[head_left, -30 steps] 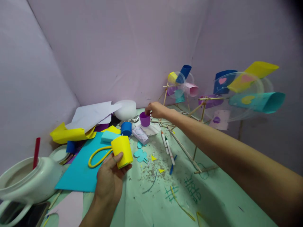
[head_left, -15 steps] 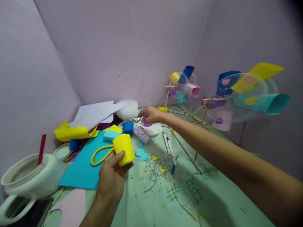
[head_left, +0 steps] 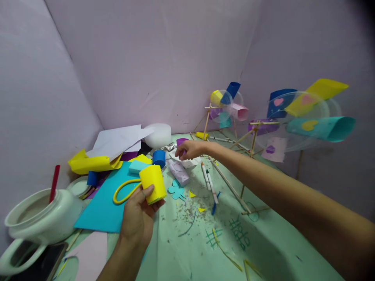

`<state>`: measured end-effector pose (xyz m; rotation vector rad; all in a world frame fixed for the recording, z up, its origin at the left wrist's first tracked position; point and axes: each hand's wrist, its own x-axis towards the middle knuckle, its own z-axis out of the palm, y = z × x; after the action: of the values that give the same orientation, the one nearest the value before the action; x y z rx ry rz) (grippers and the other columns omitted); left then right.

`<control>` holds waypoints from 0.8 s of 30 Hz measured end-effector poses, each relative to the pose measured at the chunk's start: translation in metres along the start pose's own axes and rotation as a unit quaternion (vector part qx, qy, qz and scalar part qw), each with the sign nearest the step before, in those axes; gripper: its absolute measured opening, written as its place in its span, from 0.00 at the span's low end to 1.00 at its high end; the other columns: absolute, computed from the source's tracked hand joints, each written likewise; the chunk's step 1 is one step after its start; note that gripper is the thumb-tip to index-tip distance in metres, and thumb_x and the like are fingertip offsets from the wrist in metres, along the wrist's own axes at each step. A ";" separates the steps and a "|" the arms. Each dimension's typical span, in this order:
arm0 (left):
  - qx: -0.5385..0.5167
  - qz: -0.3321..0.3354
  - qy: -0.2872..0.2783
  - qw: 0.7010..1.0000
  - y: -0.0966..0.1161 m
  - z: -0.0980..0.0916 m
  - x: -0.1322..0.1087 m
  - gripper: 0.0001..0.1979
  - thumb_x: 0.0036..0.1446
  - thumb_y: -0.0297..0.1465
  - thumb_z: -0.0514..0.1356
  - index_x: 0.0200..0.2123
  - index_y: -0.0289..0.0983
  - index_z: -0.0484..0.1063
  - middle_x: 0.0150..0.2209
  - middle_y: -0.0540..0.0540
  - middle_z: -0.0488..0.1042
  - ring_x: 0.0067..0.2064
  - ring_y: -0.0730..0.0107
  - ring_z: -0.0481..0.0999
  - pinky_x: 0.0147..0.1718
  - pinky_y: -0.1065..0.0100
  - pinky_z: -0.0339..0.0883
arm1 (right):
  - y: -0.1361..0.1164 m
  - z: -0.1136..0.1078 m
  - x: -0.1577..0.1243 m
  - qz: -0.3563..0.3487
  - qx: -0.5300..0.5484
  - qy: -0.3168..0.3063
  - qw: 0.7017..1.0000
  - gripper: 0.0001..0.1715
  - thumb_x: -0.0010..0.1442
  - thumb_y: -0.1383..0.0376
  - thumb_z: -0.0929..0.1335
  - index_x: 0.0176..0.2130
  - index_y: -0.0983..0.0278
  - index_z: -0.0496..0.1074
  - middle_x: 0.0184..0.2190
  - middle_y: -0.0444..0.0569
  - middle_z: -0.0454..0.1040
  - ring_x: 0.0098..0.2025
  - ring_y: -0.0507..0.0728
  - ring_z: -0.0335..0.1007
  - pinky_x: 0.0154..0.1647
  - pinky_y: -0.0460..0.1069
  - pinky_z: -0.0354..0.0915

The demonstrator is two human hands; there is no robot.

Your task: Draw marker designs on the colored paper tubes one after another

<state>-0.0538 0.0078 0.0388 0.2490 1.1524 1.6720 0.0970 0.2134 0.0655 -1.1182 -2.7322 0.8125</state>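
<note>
My left hand (head_left: 139, 210) grips a yellow paper tube (head_left: 152, 184) between thumb and fingers. A yellow loop (head_left: 124, 192) sticks out to its left; whether it is joined to the tube I cannot tell. Farther back, my right hand (head_left: 190, 150) has its fingers curled downward over white paper (head_left: 191, 162), behind a lavender paper tube (head_left: 179, 173). Anything between those fingertips is hidden. Purple paper (head_left: 181, 141) shows just behind that hand. A dark blue paper roll (head_left: 158, 158) and a light blue folded piece (head_left: 138, 167) lie left of it.
On the right stand two stick-framed wheels (head_left: 301, 121) with coloured paper tubes. Markers (head_left: 208, 179), paper scraps and a blue flower cutout (head_left: 175, 190) lie mid-table. At left are a white pot (head_left: 43, 218), a phone (head_left: 43, 265), turquoise paper (head_left: 101, 212) and a white bowl (head_left: 158, 134).
My right hand has moved slightly right and toward me, its fingers now pointing down. The lavender tube has shifted toward me and to the right. My left hand still holds the yellow tube.
</note>
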 end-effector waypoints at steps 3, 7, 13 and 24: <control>0.003 0.004 -0.007 1.000 0.001 -0.001 0.002 0.05 0.49 0.22 0.58 0.31 0.33 0.72 0.32 0.45 0.73 0.28 0.70 0.72 0.19 0.71 0.69 | -0.002 -0.003 -0.015 0.018 0.025 0.064 0.997 0.13 0.46 0.76 0.70 0.35 0.67 0.78 0.30 0.49 0.79 0.32 0.54 0.73 0.32 0.44 0.67; 0.016 -0.015 -0.046 0.999 -0.004 -0.002 0.002 0.07 0.49 0.22 0.58 0.33 0.32 0.73 0.32 0.44 0.74 0.29 0.69 0.73 0.22 0.69 0.71 | -0.021 0.016 -0.055 0.039 0.090 0.179 0.979 0.16 0.56 0.71 0.65 0.45 0.68 0.73 0.38 0.53 0.78 0.37 0.55 0.73 0.36 0.47 0.69; 0.044 -0.041 -0.144 0.988 -0.022 -0.001 -0.009 0.15 0.45 0.23 0.63 0.40 0.33 0.73 0.37 0.44 0.76 0.33 0.67 0.75 0.26 0.69 0.73 | -0.054 0.083 -0.120 0.033 0.454 0.193 0.869 0.29 0.52 0.63 0.71 0.53 0.64 0.65 0.49 0.57 0.73 0.44 0.56 0.73 0.39 0.50 0.71; 0.017 0.070 0.011 0.997 0.007 -0.002 0.008 0.05 0.48 0.22 0.59 0.31 0.33 0.72 0.36 0.43 0.73 0.33 0.66 0.74 0.24 0.67 0.74 | -0.026 0.076 -0.131 0.154 0.031 0.309 0.938 0.08 0.54 0.65 0.67 0.32 0.61 0.78 0.28 0.46 0.79 0.29 0.55 0.71 0.29 0.47 0.60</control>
<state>-0.0631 0.0137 0.0407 0.3403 1.2043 1.7813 0.1562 0.0764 0.0298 -1.4993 -2.0339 0.4539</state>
